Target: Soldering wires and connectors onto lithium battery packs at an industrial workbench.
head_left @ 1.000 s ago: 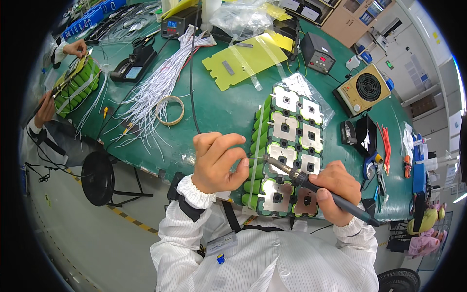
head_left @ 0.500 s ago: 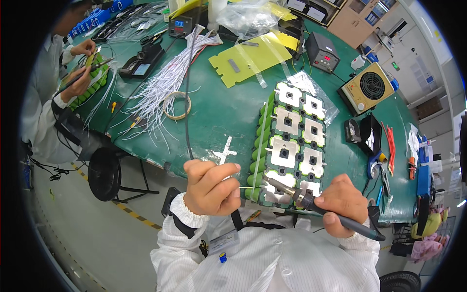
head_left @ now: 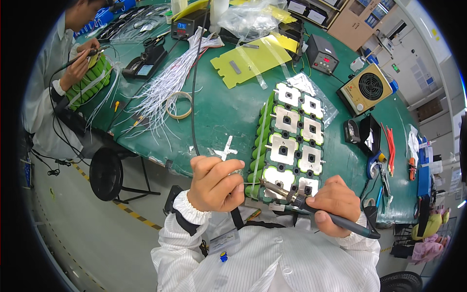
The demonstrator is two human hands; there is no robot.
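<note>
Both hands are sitting closer together than a moment ago, at the surface's near edge. Right hand [head_left: 335, 203] is gripping the soldering iron [head_left: 311, 207], its tip angling left onto the green battery pack [head_left: 289, 141], whose long axis is running away toward the far edge. Left hand [head_left: 214, 184] is pinching thin solder wire [head_left: 253, 183] just beside the tip.

In my right hand [head_left: 335, 200] the soldering iron [head_left: 316, 208] has a matt black plastic grip and a dull metal tip. The green battery pack [head_left: 287, 141] wears glossy plastic sleeves, topped with pale paper-like rings and matt silvery metal strips. The round green table mat [head_left: 219, 104] looks smooth, slightly shiny. My white striped cloth sleeves [head_left: 185, 228] look soft, matt.
</note>
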